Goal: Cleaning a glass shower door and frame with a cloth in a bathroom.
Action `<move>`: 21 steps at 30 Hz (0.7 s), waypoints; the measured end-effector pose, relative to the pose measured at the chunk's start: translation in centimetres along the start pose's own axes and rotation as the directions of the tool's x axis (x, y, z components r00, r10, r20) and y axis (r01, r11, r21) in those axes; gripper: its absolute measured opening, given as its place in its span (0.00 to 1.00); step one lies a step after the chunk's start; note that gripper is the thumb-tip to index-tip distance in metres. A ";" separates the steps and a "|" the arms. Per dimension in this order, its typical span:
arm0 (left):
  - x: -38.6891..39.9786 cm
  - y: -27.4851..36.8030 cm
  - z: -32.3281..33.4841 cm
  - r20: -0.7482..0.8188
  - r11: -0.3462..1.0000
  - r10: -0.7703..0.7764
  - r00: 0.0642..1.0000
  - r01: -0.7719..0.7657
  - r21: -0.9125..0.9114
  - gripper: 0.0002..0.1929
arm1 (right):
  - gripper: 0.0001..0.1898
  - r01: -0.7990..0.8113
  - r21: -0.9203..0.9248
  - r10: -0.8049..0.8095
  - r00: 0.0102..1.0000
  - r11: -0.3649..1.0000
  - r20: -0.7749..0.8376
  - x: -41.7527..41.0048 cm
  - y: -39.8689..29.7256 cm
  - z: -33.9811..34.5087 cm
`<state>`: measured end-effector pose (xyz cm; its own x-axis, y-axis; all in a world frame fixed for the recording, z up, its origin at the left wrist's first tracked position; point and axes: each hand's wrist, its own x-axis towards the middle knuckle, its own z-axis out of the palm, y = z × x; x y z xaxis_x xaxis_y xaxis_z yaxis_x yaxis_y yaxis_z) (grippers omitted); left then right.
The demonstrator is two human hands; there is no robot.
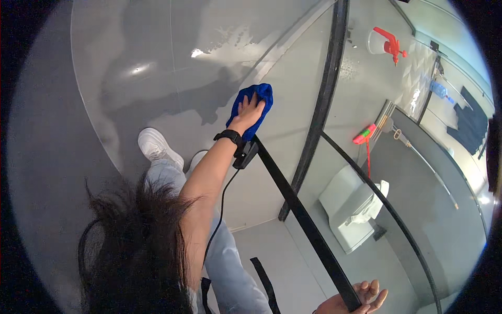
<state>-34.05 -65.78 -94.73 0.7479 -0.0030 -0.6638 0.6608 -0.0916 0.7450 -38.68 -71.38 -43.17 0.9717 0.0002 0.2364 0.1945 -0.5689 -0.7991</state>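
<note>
My left hand, with a black watch on its wrist, holds a bunched blue cloth, fingers spread over it. The cloth is by the upper end of a black bar. Beneath the wrist is a small black device with a thin cable running down. At the lower right, my right hand is around the bar's lower end, palm partly up and fingers loosely curled. Part of that hand is hidden behind the bar.
Beyond the bar stand a toilet with a white cloth, a red-and-green brush head and a clear spray bottle with a red top. Black framing crosses the view. Wet patches mark the grey surface. My white shoes are at left.
</note>
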 end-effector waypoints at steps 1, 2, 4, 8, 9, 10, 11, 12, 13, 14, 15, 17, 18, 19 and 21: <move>-0.1 0.1 0.4 -0.045 0.997 -0.019 0.999 0.016 -0.073 0.35 | 0.25 0.014 0.017 -0.014 1.000 1.000 -0.001 0.0 0.0 0.0; -0.3 0.3 0.7 -0.073 0.994 -0.030 0.997 0.022 -0.108 0.35 | 0.25 0.027 0.034 -0.027 1.000 0.999 -0.002 0.0 0.1 0.1; -1.0 1.3 1.0 -0.111 0.990 -0.037 0.993 0.021 -0.140 0.37 | 0.26 0.024 0.032 -0.024 1.000 0.999 -0.007 0.0 0.1 0.1; -5.1 6.1 -0.6 -0.047 0.955 -0.072 0.996 0.055 -0.291 0.37 | 0.26 -0.015 0.006 0.016 1.000 1.000 -0.005 -0.1 0.1 -0.1; -6.6 7.8 -1.1 -0.082 0.928 -0.105 0.991 0.068 -0.367 0.37 | 0.27 -0.020 0.015 0.020 1.000 1.000 -0.001 -0.1 0.1 -0.2; -7.7 9.5 -2.0 -0.065 0.931 -0.078 0.995 0.049 -0.361 0.37 | 0.28 -0.019 -0.001 0.019 0.999 1.000 -0.035 -0.3 0.2 -0.2; -8.7 11.2 -2.7 -0.059 0.939 -0.065 0.996 0.041 -0.342 0.37 | 0.26 -0.041 -0.018 0.040 0.999 0.999 -0.026 -0.4 0.2 -0.3; -9.7 12.6 -3.4 -0.042 0.945 -0.040 0.998 0.024 -0.326 0.36 | 0.23 -0.060 -0.034 0.060 0.998 0.998 -0.018 -0.4 0.1 -0.4; -10.6 13.9 -3.9 -0.061 0.950 -0.002 0.998 -0.017 -0.312 0.36 | 0.20 -0.079 -0.050 0.079 0.997 0.996 -0.010 -0.6 0.0 -0.5; -11.3 15.1 -4.3 -0.070 0.948 0.011 0.998 -0.032 -0.317 0.36 | 0.22 -0.105 -0.035 0.107 0.993 0.994 0.054 -0.4 -0.1 -0.5; -11.8 15.9 -4.7 -0.061 0.955 0.026 0.998 -0.043 -0.293 0.35 | 0.22 -0.115 -0.051 0.117 0.992 0.992 0.040 -0.5 -0.2 -0.4; -13.0 17.3 -5.0 -0.059 0.956 0.061 0.996 -0.075 -0.284 0.35 | 0.22 -0.137 -0.064 0.138 0.990 0.988 0.010 -0.5 -0.4 -0.1; -13.5 17.8 -5.1 -0.066 0.955 0.081 0.994 -0.097 -0.279 0.35 | 0.20 -0.164 -0.031 0.164 0.986 0.986 -0.005 -0.3 -0.4 0.0; -14.0 18.2 -5.1 -0.078 0.953 0.094 0.992 -0.113 -0.280 0.35 | 0.19 -0.156 -0.048 0.155 0.988 0.987 -0.019 -0.4 -0.6 0.2; -14.8 19.1 -5.1 -0.090 0.950 0.118 0.989 -0.139 -0.280 0.35 | 0.17 -0.152 -0.055 0.149 0.987 0.987 -0.056 -0.6 -0.5 0.8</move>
<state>-32.21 -62.38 -70.30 0.8232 0.0754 -0.5627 0.5417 0.1921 0.8183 -39.25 -70.44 -43.33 0.9807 -0.1302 0.1456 0.0374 -0.6064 -0.7943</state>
